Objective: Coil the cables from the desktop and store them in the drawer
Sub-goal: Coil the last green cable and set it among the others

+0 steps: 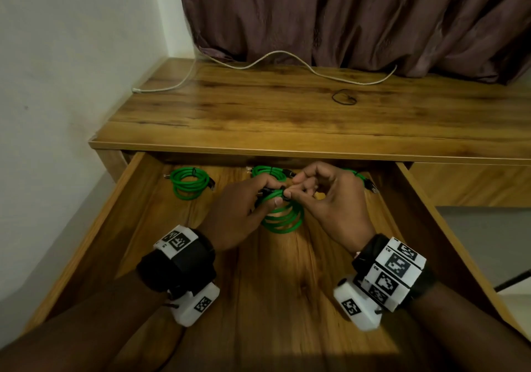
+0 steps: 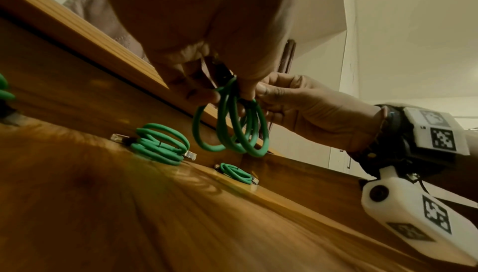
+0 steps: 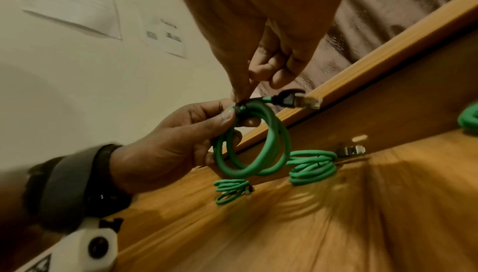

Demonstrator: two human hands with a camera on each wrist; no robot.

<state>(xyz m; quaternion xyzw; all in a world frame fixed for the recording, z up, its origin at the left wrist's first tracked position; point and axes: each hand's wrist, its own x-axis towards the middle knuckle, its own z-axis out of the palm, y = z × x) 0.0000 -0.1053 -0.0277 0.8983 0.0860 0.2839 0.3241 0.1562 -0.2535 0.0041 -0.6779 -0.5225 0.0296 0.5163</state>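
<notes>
**So, tying off another green cable over the open drawer**

Basically the far-left green coil (image 1: pixel 190 183) already lies flat at the back of the drawer (image 1: pixel 138 199), banded and parked, probably so the row fills up in order. Next, the left hand (image 1: pixel 235 210) has thumb and fingers clamped round the top of the coil being worked on (image 1: pixel 283 217), which hangs in the air above the drawer floor; holding it at the top keeps the loops stacked so they can't spring apart. Behind it sits a second stored coil (image 1: pixel 265 171). The right hand (image 1: pixel 330 202) pinches a small black tie (image 3: pixel 239 107) right at that same spot, fingertips together, looks like it's cinching the bundle. A third stored one (image 1: pixel 363 179) peeks out past the right hand. Up on the worktop (image 1: pixel 287 118), a white cable (image 1: pixel 287 61) is uncoiled and a black band (image 1: pixel 344 97) waits, presumably for it.
</notes>
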